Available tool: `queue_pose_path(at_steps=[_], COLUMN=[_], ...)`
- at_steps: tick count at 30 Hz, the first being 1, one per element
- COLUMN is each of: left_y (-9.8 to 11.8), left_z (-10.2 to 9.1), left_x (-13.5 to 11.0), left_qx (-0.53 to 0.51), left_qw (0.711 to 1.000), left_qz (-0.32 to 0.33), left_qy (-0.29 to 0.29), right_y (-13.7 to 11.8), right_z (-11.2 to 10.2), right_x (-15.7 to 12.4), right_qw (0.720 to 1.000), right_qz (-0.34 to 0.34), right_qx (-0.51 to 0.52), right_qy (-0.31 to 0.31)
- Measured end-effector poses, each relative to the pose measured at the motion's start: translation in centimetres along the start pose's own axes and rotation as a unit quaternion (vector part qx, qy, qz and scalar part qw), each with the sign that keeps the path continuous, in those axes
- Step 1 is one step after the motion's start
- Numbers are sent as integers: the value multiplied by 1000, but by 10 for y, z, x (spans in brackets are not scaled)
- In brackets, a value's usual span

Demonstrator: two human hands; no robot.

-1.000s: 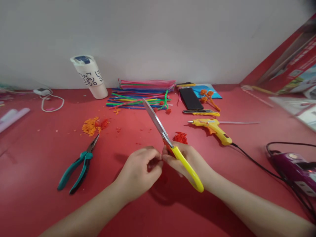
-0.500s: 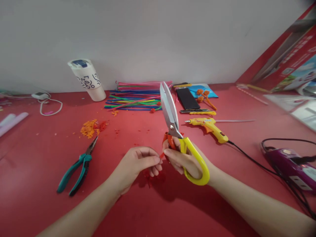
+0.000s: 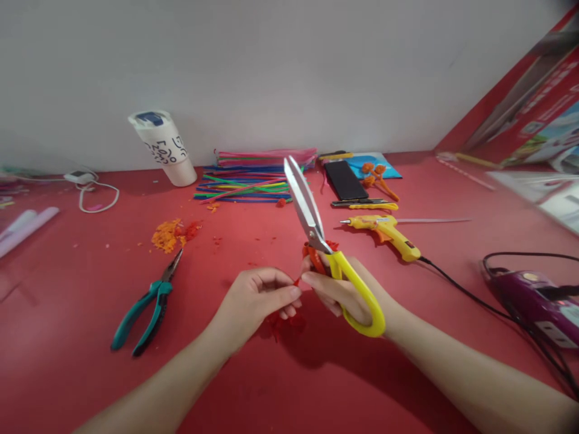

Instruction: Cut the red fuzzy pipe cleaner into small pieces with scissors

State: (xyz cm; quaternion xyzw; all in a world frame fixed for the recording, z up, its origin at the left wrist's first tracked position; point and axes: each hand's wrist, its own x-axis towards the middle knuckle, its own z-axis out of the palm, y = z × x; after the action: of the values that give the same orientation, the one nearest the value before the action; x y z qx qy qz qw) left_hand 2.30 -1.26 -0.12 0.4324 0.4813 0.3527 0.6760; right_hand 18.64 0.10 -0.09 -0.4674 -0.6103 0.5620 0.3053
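Note:
My left hand (image 3: 266, 293) pinches a short red pipe cleaner piece (image 3: 297, 282) between thumb and fingers. Most of that piece is hidden. Close beside it, my right hand (image 3: 341, 288) is wrapped round a pair of scissors (image 3: 312, 223) with a yellow handle loop and an orange-red one. The blades point up and away, slightly apart, with nothing between them. Some red fuzzy material (image 3: 333, 245) shows behind the scissors' pivot; what holds it is hidden. Below my hands, red scraps (image 3: 284, 325) lie on the red table (image 3: 253, 386).
Teal-handled pliers (image 3: 154, 307) lie left, by orange clippings (image 3: 167, 235). Behind are a white tumbler (image 3: 165, 150), coloured pipe cleaners (image 3: 244, 184) and a phone (image 3: 347, 181). At right are a yellow glue gun (image 3: 384, 232), its cord and a purple power strip (image 3: 534, 301).
The scissors' blades have tipped a little to the left and down. Both hands stay close together with the same grips. The whole view has shifted slightly.

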Motion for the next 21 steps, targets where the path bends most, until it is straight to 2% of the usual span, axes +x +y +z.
queue_pose_path(at_steps=[3, 10, 17, 21], left_y=[1, -3, -3, -1], left_z=[2, 3, 4, 1], left_x=[0, -3, -5, -4], left_qx=[42, 129, 268, 247], left_qw=[999, 988, 951, 955], left_qz=[19, 72, 142, 147], left_qy=[15, 41, 63, 78], right_y=[-3, -5, -1, -2], right_z=[3, 3, 6, 1], right_x=[-2, -3, -3, -2], right_qw=[999, 999, 998, 999], right_qz=[33, 47, 33, 40], right_qx=[-20, -27, -37, -11], right_qy=[-2, 4, 26, 23])
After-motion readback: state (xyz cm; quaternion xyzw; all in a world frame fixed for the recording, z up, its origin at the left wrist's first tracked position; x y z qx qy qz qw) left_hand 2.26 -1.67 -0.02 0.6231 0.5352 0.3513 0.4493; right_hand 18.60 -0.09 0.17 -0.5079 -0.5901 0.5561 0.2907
